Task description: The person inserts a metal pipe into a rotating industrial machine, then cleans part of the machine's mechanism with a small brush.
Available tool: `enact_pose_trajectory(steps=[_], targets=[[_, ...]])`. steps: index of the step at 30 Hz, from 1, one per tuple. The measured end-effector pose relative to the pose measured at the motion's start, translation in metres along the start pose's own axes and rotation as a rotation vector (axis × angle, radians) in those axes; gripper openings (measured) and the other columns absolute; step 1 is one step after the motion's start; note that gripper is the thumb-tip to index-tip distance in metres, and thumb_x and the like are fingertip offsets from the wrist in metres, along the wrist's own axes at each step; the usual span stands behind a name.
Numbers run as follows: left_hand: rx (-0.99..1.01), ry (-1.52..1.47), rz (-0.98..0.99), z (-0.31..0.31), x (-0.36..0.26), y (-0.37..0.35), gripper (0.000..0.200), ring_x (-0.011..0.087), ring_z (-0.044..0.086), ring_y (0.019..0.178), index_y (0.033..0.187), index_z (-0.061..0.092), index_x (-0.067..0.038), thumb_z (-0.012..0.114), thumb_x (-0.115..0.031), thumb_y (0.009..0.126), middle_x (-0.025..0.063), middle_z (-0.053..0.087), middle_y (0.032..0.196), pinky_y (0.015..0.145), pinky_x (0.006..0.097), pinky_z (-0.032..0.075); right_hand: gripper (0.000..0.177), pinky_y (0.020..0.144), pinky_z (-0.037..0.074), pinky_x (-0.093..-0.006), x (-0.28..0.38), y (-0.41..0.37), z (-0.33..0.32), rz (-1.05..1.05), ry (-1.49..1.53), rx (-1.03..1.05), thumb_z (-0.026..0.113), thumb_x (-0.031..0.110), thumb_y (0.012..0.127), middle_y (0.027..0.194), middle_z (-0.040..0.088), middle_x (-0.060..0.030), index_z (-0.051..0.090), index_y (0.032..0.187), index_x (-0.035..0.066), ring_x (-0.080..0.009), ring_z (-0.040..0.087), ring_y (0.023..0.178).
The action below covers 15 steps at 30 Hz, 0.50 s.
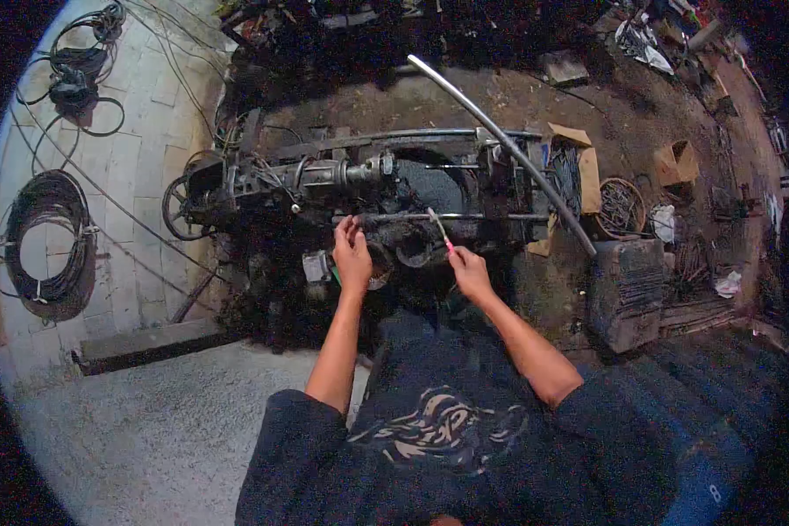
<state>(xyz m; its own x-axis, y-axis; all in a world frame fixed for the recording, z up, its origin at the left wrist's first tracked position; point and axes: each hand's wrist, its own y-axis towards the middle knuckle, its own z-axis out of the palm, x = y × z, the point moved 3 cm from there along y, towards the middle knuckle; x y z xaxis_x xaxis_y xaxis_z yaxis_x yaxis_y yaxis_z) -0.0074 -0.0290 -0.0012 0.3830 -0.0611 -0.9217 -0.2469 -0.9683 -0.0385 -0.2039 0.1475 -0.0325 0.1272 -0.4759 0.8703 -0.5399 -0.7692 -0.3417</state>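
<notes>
A dark, greasy machine [324, 175] with a ribbed cylinder and long metal rods lies across the view before me. My left hand [351, 254] is open at its near edge, fingers slightly bent and right at the end of the near steel rod [500, 216]. Closed in my right hand [471, 273] is a slim pink-handled tool [439, 230]; its pale tip points up and left, overlapping the same rod. Below the rod, between my hands, sits a round dark opening [412, 250]. A handwheel [174, 209] stands at the machine's left end.
A long metal bar [500, 140] slants over the machine's right side, ending by a dark metal block [627, 289]. Cardboard boxes [675, 164] and a round basket of metal bits [621, 206] stand right. Coiled wire [74, 263] lies on the left floor, near a beam [149, 344].
</notes>
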Motion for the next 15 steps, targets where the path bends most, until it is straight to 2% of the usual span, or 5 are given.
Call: enact_pose_trajectory(steps=[3, 7, 8, 11, 15], targets=[[-0.001, 0.018, -0.031, -0.007, -0.014, -0.015, 0.035, 0.0253, 0.053, 0.117, 0.127, 0.041, 0.003, 0.046, -0.007, 0.094, 0.0192, 0.054, 0.125, 0.097, 0.0326, 0.041, 0.025, 0.054, 0.040, -0.0383, -0.037, -0.030, -0.016, -0.090, -0.089, 0.081, 0.055, 0.023, 0.089, 0.063, 0.055, -0.0192, 0.060, 0.090, -0.001, -0.0242, 0.056, 0.055], [0.010, 0.007, -0.057, -0.013, -0.010, -0.023, 0.037, 0.0258, 0.052, 0.118, 0.128, 0.040, 0.003, 0.046, -0.008, 0.094, 0.0195, 0.052, 0.128, 0.099, 0.0337, 0.040, 0.024, 0.058, 0.042, -0.0407, -0.081, -0.040, -0.059, 0.147, -0.178, -0.286, 0.053, 0.023, 0.089, 0.065, 0.056, -0.0194, 0.058, 0.090, -0.001, -0.0331, 0.058, 0.062], [0.012, 0.007, -0.072, -0.012, -0.008, -0.026, 0.038, 0.0258, 0.051, 0.119, 0.129, 0.040, 0.003, 0.046, -0.009, 0.093, 0.0194, 0.051, 0.128, 0.099, 0.0338, 0.039, 0.025, 0.065, 0.044, -0.0454, -0.095, -0.036, -0.066, 0.398, -0.289, -0.240, 0.054, 0.024, 0.088, 0.071, 0.059, -0.0210, 0.058, 0.096, 0.001, -0.0375, 0.060, 0.071], [0.032, -0.011, -0.064, -0.004, 0.014, -0.027, 0.039, 0.0257, 0.051, 0.120, 0.130, 0.040, 0.003, 0.046, -0.009, 0.093, 0.0190, 0.051, 0.129, 0.100, 0.0332, 0.038, 0.027, 0.074, 0.044, -0.0480, -0.097, -0.006, -0.074, 0.109, -0.263, -0.399, 0.057, 0.024, 0.086, 0.076, 0.060, -0.0201, 0.058, 0.103, 0.003, -0.0381, 0.060, 0.080], [0.097, 0.015, -0.022, 0.012, -0.005, -0.028, 0.037, 0.0242, 0.053, 0.117, 0.129, 0.042, 0.003, 0.045, -0.006, 0.093, 0.0176, 0.054, 0.126, 0.099, 0.0324, 0.039, 0.037, 0.085, 0.043, -0.0467, -0.095, 0.003, -0.079, 0.150, -0.346, -0.500, 0.057, 0.025, 0.085, 0.105, 0.058, -0.0243, 0.056, 0.116, 0.005, -0.0414, 0.053, 0.101]])
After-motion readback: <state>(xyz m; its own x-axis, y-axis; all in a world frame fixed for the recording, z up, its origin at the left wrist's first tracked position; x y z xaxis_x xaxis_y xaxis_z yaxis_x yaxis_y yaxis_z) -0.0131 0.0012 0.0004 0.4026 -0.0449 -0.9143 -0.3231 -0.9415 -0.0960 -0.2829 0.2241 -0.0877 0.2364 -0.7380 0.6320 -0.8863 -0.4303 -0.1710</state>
